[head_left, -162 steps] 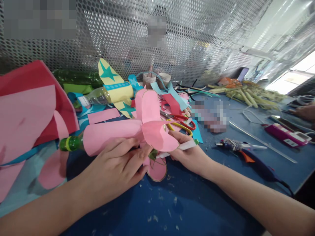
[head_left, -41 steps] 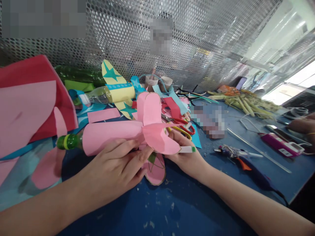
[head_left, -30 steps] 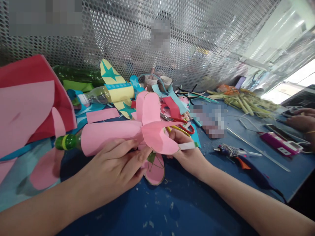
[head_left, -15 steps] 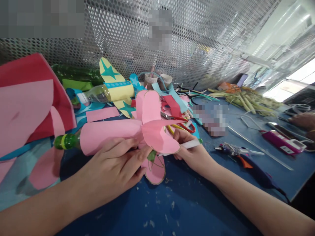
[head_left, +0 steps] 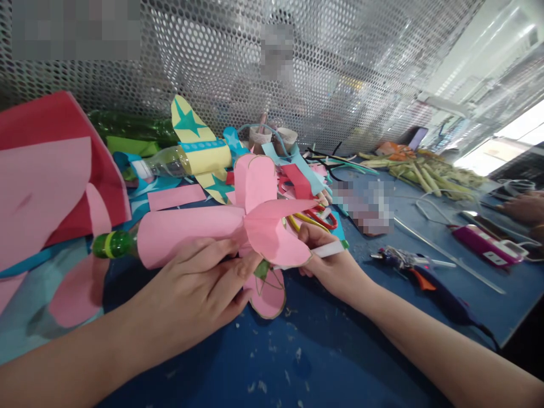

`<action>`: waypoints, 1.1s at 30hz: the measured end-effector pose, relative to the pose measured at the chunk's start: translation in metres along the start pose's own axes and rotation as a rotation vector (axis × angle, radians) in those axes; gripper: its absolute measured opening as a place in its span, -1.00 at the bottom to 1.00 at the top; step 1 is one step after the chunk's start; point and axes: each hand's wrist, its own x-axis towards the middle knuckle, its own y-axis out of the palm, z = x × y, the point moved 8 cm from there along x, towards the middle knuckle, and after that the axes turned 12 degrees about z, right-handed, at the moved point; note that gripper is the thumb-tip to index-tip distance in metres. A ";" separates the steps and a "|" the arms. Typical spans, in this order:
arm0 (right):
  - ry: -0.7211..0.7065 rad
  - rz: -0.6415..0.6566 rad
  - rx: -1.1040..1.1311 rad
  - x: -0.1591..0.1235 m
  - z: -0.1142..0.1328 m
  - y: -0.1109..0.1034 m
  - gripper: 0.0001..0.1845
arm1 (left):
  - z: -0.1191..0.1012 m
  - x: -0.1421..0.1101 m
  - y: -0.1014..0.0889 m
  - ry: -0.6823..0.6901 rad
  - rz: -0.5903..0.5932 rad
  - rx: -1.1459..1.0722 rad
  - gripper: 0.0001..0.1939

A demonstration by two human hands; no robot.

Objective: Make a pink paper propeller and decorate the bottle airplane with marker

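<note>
A green bottle wrapped in pink paper [head_left: 187, 229], shaped like a plane, lies across the table with its capped neck to the left. Pink paper fins stand out at its right end, and a lower rounded fin [head_left: 272, 297] carries a drawn star outline. My left hand [head_left: 208, 277] is closed on the bottle's near side, fingertips by the fins. In my right hand [head_left: 321, 255] is a white marker [head_left: 329, 249] with a green end, its other end reaching behind the nearest fin. Its tip is mostly hidden. Red-handled scissors [head_left: 325, 218] lie just behind.
A yellow paper plane [head_left: 208, 158] made on a clear bottle stands behind. Red and pink sheets [head_left: 102, 187] lie left. To the right are a glue gun [head_left: 442, 294], a purple device [head_left: 488, 243] and dried plant strips [head_left: 429, 173]. Another person's hand [head_left: 527, 207] shows at far right.
The fin pointing right has lifted slightly at its tip. Both hands keep nearly the same place and grip; the marker has barely shifted.
</note>
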 end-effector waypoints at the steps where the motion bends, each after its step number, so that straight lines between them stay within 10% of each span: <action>1: -0.001 -0.001 0.005 0.000 0.000 0.000 -0.67 | -0.001 0.001 0.000 0.010 0.003 0.009 -0.72; 33: 0.000 0.055 0.051 -0.001 0.002 0.004 -0.71 | 0.003 0.004 -0.004 -0.003 -0.006 0.001 -0.70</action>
